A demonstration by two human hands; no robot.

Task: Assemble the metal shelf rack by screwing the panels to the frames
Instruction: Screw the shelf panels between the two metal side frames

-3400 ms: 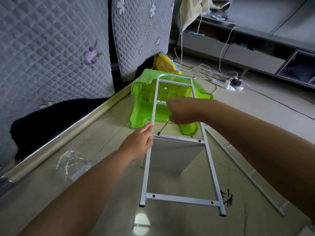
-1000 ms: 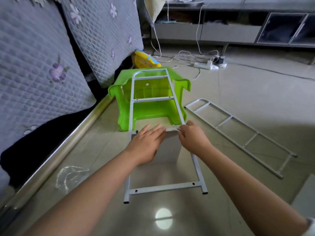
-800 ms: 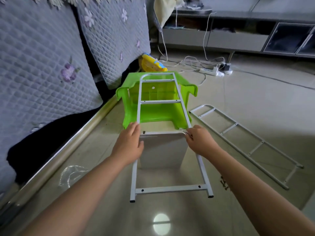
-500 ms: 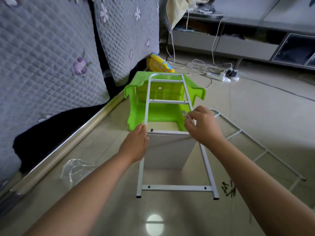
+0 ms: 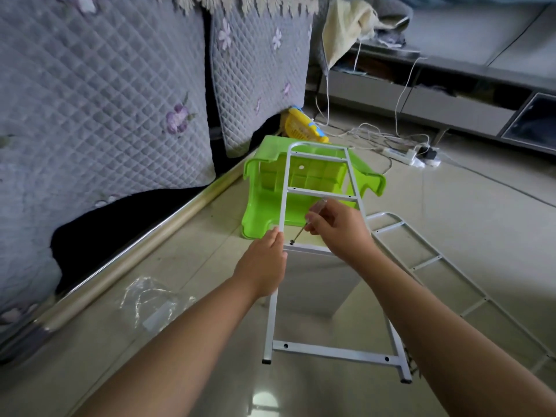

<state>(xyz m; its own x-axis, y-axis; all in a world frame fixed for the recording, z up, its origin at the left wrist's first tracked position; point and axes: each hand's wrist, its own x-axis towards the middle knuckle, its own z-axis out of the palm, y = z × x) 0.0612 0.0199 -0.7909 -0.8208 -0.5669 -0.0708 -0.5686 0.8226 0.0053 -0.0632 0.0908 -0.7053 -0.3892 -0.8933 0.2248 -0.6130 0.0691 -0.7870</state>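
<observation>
The white ladder-shaped frame (image 5: 319, 194) lies sloped on the floor (image 5: 451, 212), its far end propped on an overturned green plastic stool (image 5: 261, 203) and its near feet on the tiles. A white panel (image 5: 316, 281) stands on edge under the frame's middle rung, touching it. The right hand (image 5: 340, 230) is curled round a screwdriver (image 5: 310, 219) with a clear handle, whose tip meets a screw (image 5: 291, 242) at the left end of that rung. The left hand (image 5: 264, 266) grips the frame's left rail just beside the screw, fingers wrapped on the tube. A second frame (image 5: 433, 260) lies flat on the floor to the right of the first. Dark loose screws (image 5: 409, 361) lie by the first frame's near right foot. A crumpled clear plastic bag (image 5: 153, 299) rests on the floor left of the frame, near a quilted grey sofa cover (image 5: 99, 100). Beyond the stool sit a yellow toy (image 5: 302, 129) and a power strip (image 5: 406, 155) with white cables.
</observation>
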